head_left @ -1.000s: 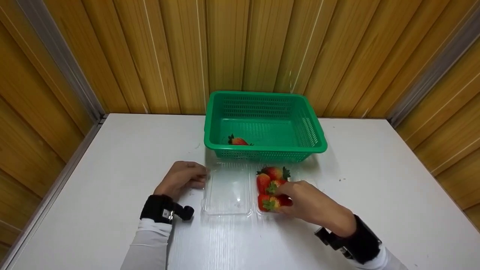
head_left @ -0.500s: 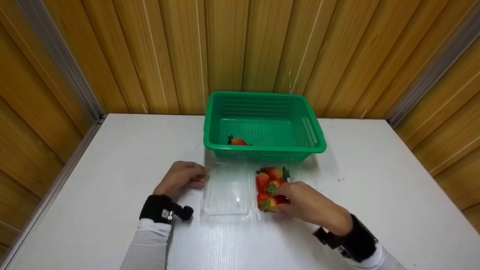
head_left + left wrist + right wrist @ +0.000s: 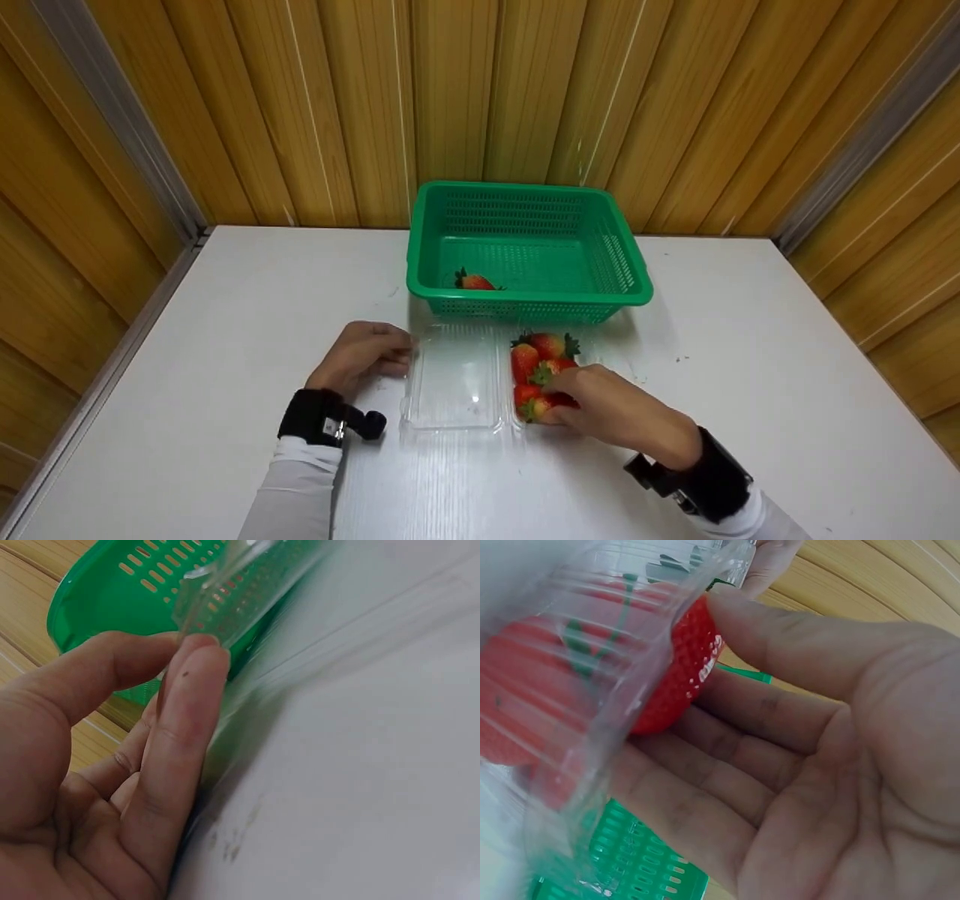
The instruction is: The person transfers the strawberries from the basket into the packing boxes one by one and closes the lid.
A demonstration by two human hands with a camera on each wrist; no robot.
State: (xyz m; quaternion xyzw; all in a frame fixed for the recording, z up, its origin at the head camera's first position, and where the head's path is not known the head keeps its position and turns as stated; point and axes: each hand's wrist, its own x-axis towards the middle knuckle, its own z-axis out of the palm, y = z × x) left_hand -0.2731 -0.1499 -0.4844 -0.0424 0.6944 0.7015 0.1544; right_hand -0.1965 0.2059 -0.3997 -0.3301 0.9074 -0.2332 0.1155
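"What's being held, and where?"
"Left hand pinches the clear clamshell at its left edge; right hand grips a strawberry in its right half; green basket stands just beyond."

White sleeves, black wrist straps

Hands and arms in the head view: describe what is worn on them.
The left hand and right hand are ungloved. Each has a black wristband with a short black stalk jutting out and a small pale fitting. Light grey-white sleeves reach the wristbands.
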